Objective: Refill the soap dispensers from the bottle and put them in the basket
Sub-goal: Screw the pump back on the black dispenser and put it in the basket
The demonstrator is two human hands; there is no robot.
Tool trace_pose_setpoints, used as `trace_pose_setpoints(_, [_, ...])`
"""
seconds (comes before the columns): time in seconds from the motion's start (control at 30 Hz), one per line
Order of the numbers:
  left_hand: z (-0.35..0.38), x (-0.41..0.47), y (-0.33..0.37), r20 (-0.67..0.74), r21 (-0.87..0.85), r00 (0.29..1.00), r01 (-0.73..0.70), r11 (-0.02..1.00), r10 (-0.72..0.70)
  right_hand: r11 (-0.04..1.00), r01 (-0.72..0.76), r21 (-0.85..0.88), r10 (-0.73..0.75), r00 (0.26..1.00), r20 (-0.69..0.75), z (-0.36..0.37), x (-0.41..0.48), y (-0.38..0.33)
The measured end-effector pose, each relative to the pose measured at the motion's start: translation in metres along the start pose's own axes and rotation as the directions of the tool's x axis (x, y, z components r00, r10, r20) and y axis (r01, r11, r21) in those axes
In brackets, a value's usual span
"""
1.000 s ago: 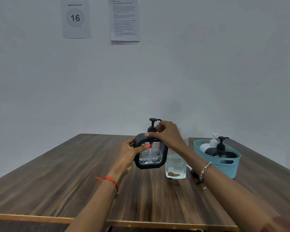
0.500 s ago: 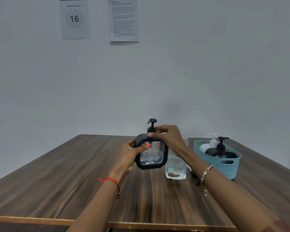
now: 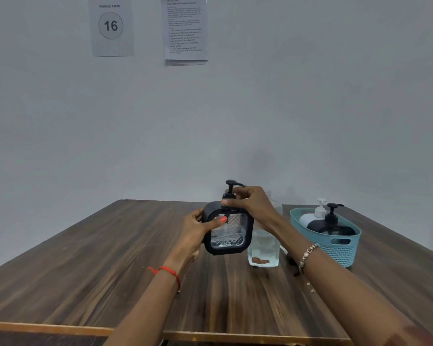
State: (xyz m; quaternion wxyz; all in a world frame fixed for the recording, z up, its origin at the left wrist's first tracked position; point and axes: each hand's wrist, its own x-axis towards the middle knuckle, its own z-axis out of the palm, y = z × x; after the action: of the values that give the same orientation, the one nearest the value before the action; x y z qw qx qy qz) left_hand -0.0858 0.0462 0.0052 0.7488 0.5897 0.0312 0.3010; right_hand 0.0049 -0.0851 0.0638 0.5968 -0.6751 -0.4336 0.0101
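Head view: left hand gripping dispenser body, left of basket; right hand pinching pump neck; bottle standing just left of basket, behind dispenser.

There's the black square-framed soap dispenser, its clear window cut in a diamond pattern. The teal plastic basket shows a woven lattice, with a white pump bottle and a black pump bottle inside. Underneath runs the dark brown, streaky wood-grain tabletop.
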Motion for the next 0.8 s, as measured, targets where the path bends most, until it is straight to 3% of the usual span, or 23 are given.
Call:
trace_pose_setpoints(0.13, [-0.001,0.002,0.000,0.021,-0.005,1.000,0.007,1.000,-0.007,0.994,-0.052,0.092,0.042,0.993,0.115,-0.007,0.004,-0.003])
trace_pose_setpoints(0.3, [-0.002,0.004,-0.002,0.048,0.018,0.999,0.011,1.000,-0.012,0.997,-0.027,-0.067,0.026,0.999,-0.020,-0.005,0.003,-0.001])
trace_pose_setpoints(0.47, [-0.002,0.006,-0.003,0.073,0.027,0.997,0.037,0.999,-0.039,0.997,-0.050,0.054,0.038,0.979,0.202,-0.013,0.001,-0.007])
trace_pose_setpoints(0.7, [0.000,0.008,-0.005,0.074,0.030,0.997,0.032,0.999,-0.034,0.994,-0.001,-0.108,-0.007,0.997,-0.080,0.000,0.000,-0.004])
trace_pose_setpoints(0.8, [0.000,0.006,-0.004,0.089,0.021,0.995,0.030,0.999,-0.032,1.000,-0.018,-0.004,0.018,0.996,0.088,-0.008,-0.002,-0.005])
